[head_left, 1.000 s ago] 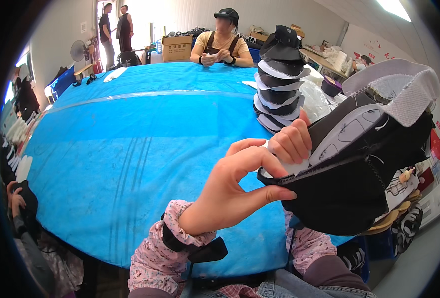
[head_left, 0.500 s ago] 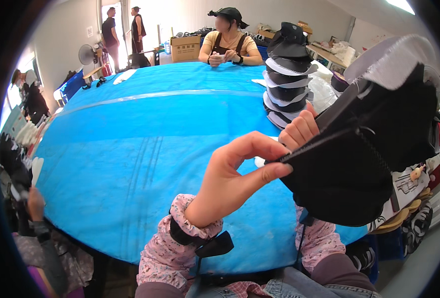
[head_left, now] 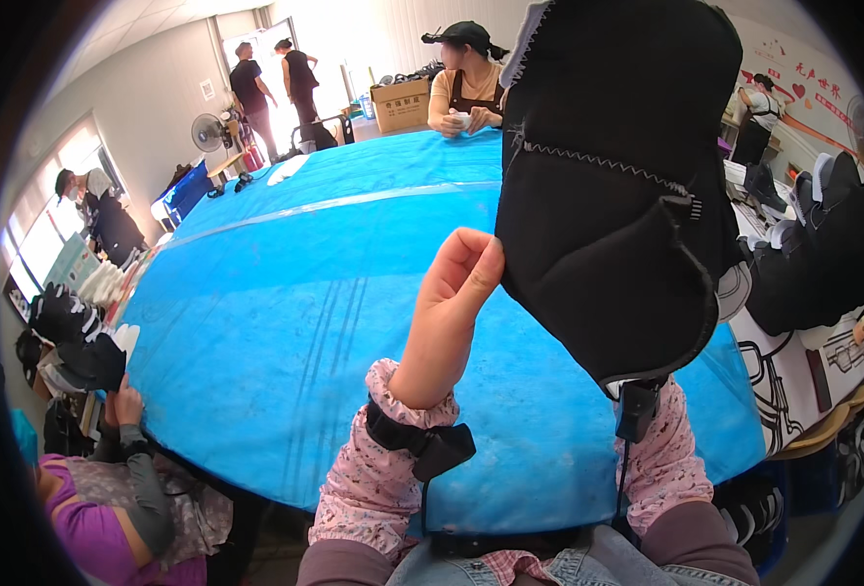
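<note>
A large black stitched fabric shoe upper [head_left: 613, 230] is held up before me, right of the middle. Zigzag seams cross it, and a pale lining edge shows at its top left. My left hand [head_left: 463, 283] pinches its left edge between thumb and fingers. Behind the upper, my right hand is hidden; only its pink floral sleeve [head_left: 668, 454] shows below, so its fingers cannot be seen.
A blue-covered table [head_left: 334, 322] spreads before me. More black uppers [head_left: 822, 254] stand at the right, by a printed white surface. A person [head_left: 466, 83] sits across the table; another [head_left: 124, 508] works at the left. A cardboard box [head_left: 400, 105] is at the back.
The upper has been raised and turned so its broad stitched side faces me. My right hand has gone out of sight behind it. The view has shifted to the right.
</note>
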`<state>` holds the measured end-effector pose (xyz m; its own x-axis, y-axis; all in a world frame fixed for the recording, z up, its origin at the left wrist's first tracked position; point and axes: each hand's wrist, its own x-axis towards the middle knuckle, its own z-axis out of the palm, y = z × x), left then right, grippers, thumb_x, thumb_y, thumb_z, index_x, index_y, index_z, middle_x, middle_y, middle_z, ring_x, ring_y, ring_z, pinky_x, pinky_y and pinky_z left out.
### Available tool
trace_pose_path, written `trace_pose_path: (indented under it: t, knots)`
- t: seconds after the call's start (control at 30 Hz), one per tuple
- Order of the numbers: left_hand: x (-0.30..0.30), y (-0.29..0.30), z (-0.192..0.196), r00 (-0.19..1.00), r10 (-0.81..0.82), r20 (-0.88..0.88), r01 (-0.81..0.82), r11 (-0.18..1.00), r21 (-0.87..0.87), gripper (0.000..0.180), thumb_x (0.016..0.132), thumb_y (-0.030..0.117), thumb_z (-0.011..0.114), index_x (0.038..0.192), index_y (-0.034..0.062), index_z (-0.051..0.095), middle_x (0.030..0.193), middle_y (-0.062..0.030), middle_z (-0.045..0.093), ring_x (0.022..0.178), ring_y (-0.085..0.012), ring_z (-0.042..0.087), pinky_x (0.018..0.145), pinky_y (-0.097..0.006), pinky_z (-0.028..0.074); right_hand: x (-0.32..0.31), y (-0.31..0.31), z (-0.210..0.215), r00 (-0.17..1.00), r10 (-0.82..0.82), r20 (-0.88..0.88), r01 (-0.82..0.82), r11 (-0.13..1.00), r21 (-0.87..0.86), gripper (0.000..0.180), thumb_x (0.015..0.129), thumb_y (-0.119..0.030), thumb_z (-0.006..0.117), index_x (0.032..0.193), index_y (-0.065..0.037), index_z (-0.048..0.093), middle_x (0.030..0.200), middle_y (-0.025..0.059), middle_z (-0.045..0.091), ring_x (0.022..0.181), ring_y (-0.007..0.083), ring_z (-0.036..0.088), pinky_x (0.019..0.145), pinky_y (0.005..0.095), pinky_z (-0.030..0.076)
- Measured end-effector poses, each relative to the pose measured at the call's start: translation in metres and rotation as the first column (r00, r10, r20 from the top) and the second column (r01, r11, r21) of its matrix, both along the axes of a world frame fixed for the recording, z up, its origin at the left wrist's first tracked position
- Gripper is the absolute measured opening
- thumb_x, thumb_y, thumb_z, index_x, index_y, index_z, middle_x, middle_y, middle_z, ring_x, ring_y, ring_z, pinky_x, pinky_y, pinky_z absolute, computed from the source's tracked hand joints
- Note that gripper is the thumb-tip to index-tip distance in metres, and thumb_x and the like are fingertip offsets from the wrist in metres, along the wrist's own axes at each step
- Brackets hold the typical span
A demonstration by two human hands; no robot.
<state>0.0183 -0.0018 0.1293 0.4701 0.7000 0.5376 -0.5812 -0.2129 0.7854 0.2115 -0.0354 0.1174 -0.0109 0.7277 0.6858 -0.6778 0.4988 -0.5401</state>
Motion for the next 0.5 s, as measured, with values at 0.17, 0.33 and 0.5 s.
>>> trace_pose_path:
  t: [0.17, 0.33, 0.5]
  knots:
    - [0.0065, -0.0055, 0.0048, 0.998, -0.042, 0.041, 0.045, 0.997, -0.058, 0.021, 0.093, 0.02, 0.047, 0.11, 0.007, 0.05, 0.102, 0.0002, 0.057, 0.096, -0.0085, 0.053, 0.089, -0.027, 0.039, -0.0003, -0.0013, -0.0017, 0.999, -0.046, 0.014, 0.047, 0.999, -0.016, 0.047, 0.098, -0.03, 0.018, 0.075, -0.009, 0.052, 0.069, 0.0025, 0.054, 0.062, 0.0136, 0.05, 0.061, 0.0279, 0.043]
    - [0.0018, -0.0062, 0.0064, 0.998, -0.038, 0.05, 0.04, 0.999, -0.034, 0.02, 0.092, 0.018, 0.05, 0.109, 0.0066, 0.051, 0.103, -0.0002, 0.057, 0.096, -0.0086, 0.053, 0.089, -0.027, 0.04, -0.0033, -0.0003, -0.0038, 0.997, -0.07, 0.019, 0.07, 0.997, -0.024, 0.046, 0.098, -0.03, 0.019, 0.076, -0.009, 0.053, 0.071, 0.0025, 0.055, 0.063, 0.0136, 0.05, 0.062, 0.028, 0.043]
    - [0.0031, -0.0071, 0.0066, 0.998, -0.023, 0.059, 0.027, 0.996, -0.081, 0.021, 0.088, 0.016, 0.057, 0.105, 0.004, 0.053, 0.096, 0.0002, 0.058, 0.09, -0.0065, 0.053, 0.084, -0.021, 0.041, -0.0031, -0.0007, -0.0058, 0.995, -0.093, 0.029, 0.094, 0.995, -0.03, 0.045, 0.098, -0.03, 0.02, 0.078, -0.008, 0.053, 0.072, 0.0025, 0.055, 0.064, 0.0136, 0.05, 0.062, 0.028, 0.043]
